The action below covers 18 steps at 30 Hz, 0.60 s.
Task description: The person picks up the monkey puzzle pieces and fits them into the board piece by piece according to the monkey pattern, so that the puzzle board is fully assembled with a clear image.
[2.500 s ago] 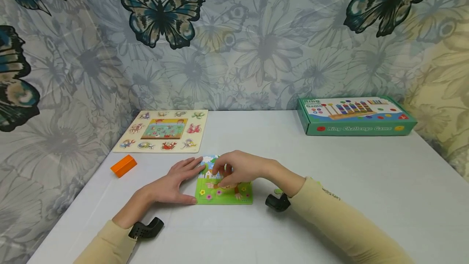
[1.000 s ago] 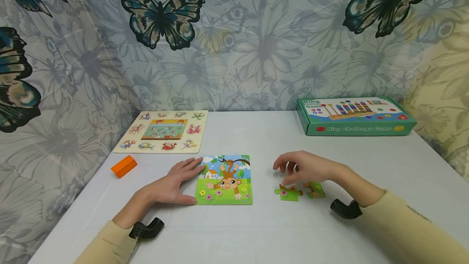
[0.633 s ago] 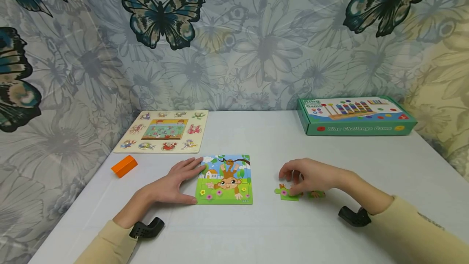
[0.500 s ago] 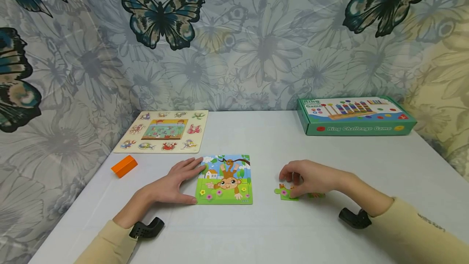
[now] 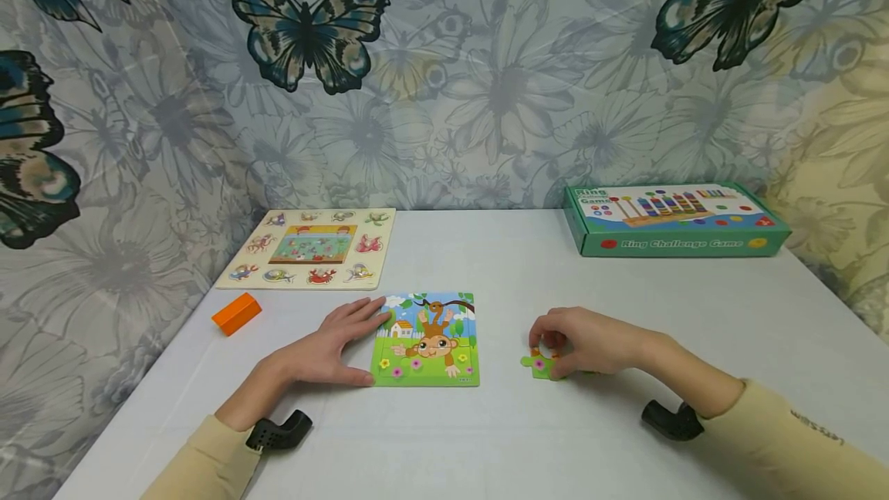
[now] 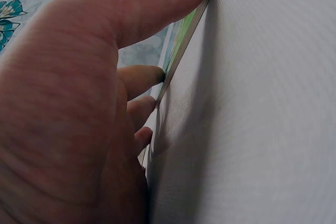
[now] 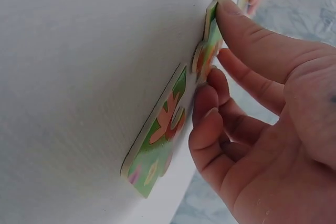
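A square monkey puzzle board (image 5: 426,339) lies mid-table. My left hand (image 5: 333,346) rests along its left side, fingers spread, thumb at the near corner; in the left wrist view the thumb (image 6: 157,3) and fingertips touch the board's edge. To the right, my right hand (image 5: 593,342) pinches a green puzzle piece (image 5: 539,366) with a pink flower, thumb and index finger on opposite edges. The right wrist view shows this piece (image 7: 211,38) at table level. A second puzzle piece (image 7: 157,135), green with a brown limb, lies flat beside it, mostly hidden under the hand in the head view.
Behind the left hand are an orange block (image 5: 237,314) and a cream board with sea animals (image 5: 368,270). A green Ring Challenge Game box (image 5: 677,243) stands at the back right. Patterned cloth (image 5: 486,99) hangs behind the white table (image 5: 444,446).
My right hand has left the monkey board, moved right to the loose pieces, lowered and closed its thumb and index finger on one. The left hand stays in place.
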{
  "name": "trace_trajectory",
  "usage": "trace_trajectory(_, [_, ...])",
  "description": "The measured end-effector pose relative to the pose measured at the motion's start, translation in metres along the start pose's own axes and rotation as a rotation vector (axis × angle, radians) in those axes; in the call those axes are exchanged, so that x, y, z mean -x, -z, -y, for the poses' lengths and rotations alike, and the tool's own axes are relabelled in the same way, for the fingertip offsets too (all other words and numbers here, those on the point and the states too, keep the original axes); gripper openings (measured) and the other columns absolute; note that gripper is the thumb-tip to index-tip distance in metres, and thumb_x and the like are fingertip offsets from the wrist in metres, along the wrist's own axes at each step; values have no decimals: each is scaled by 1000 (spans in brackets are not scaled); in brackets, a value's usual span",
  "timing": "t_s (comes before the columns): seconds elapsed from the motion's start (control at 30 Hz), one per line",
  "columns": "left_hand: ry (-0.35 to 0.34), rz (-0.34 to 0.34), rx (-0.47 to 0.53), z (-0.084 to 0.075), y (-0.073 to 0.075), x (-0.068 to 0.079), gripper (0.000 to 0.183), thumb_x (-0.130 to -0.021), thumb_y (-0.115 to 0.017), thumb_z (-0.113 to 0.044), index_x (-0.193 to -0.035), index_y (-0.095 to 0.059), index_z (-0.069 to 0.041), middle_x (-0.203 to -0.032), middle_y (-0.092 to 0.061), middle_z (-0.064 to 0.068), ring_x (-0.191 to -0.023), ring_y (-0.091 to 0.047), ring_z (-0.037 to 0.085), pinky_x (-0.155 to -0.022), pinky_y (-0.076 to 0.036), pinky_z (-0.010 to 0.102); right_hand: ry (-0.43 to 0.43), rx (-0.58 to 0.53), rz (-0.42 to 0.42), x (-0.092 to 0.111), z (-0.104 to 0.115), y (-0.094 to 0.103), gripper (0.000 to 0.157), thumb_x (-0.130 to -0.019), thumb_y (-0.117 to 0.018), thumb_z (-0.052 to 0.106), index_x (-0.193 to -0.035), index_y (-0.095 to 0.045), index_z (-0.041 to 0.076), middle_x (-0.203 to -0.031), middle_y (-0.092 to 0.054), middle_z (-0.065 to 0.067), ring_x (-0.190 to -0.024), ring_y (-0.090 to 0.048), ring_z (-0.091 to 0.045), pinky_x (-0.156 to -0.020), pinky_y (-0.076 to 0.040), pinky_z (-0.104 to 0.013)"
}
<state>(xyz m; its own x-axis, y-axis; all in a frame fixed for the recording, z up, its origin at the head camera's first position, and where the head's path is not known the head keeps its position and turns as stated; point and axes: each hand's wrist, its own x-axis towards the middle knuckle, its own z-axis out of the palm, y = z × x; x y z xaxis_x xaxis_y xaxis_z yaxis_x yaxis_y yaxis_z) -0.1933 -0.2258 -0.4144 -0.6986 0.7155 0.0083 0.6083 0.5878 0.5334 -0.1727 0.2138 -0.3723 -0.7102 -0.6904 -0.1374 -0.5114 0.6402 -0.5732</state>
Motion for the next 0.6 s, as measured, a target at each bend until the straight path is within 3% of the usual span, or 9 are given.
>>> trace_trajectory(0.6, [9,0,8,-1,0,0,95,-81,-79,-48,-158,-36,-10,-167,-17,10,-151,-9,38,-115,-7,67,7,-2,-8,1,6,-3,30,-85,-83,15,-108,-63,16,-100,-55,6,-90,-55,-12,-81,-51,-29])
